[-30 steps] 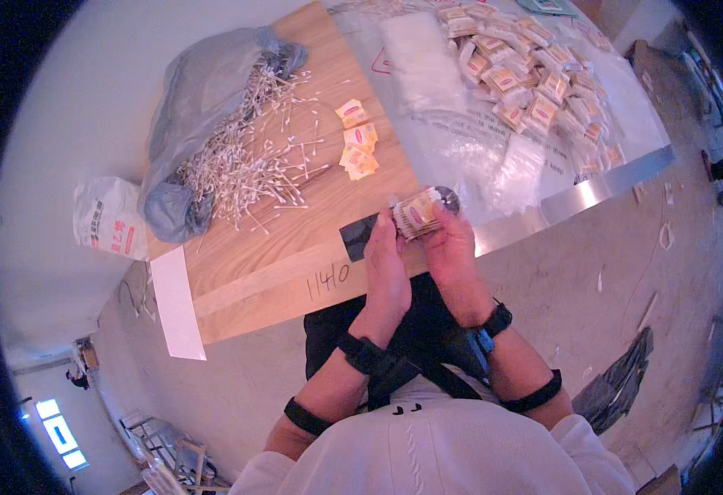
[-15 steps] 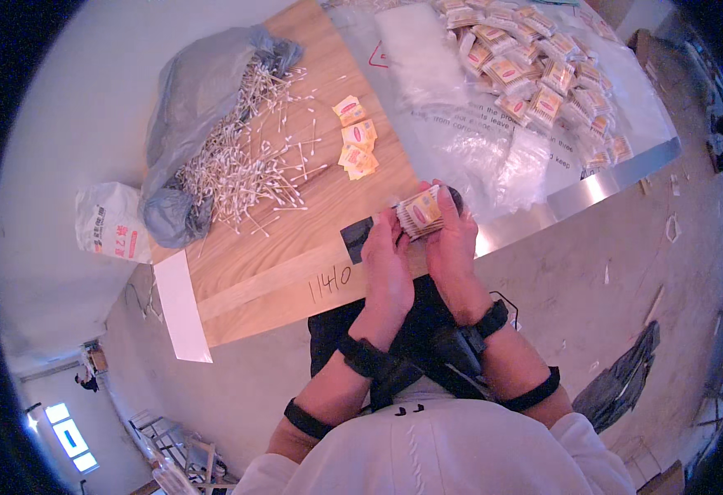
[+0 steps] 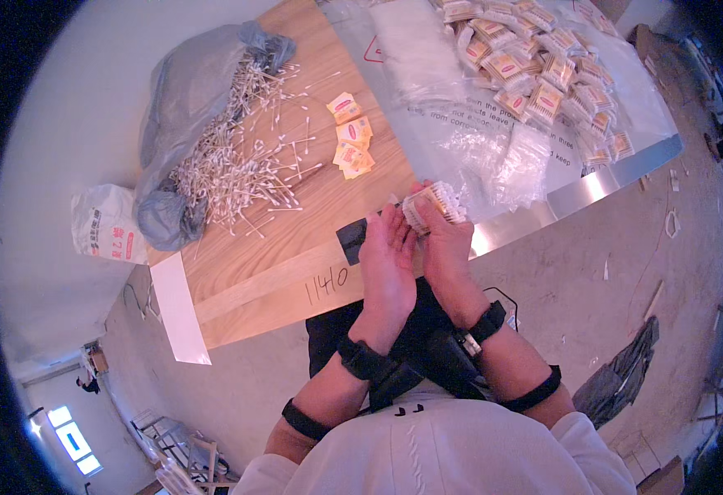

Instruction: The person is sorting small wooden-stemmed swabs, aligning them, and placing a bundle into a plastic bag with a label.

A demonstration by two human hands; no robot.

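My right hand [image 3: 450,260] grips a small pack of cotton swabs [image 3: 437,200], thumb across its top and swab tips showing along its sides. Close beside it, my left hand [image 3: 388,262] has its fingers stretched out and palm turned up, fingertips at the pack's left edge. Whether they touch it is hard to tell. Beyond the hands lie several orange-and-white label cards [image 3: 351,140] on the wooden table. Loose cotton swabs [image 3: 233,177] spill from a grey plastic bag [image 3: 186,99] at the left.
Many filled swab packs [image 3: 534,70] are heaped at the far right on a printed plastic sheet [image 3: 440,136]. Clear plastic bags [image 3: 415,49] lie left of the heap. A black patch [image 3: 350,241] sits near the table's front edge, and a white bag [image 3: 107,223] stands by the left edge.
The swab pack has tilted and turned in my right hand, its label now mostly covered by the thumb. My left fingers have straightened and loosened from the pack's side.
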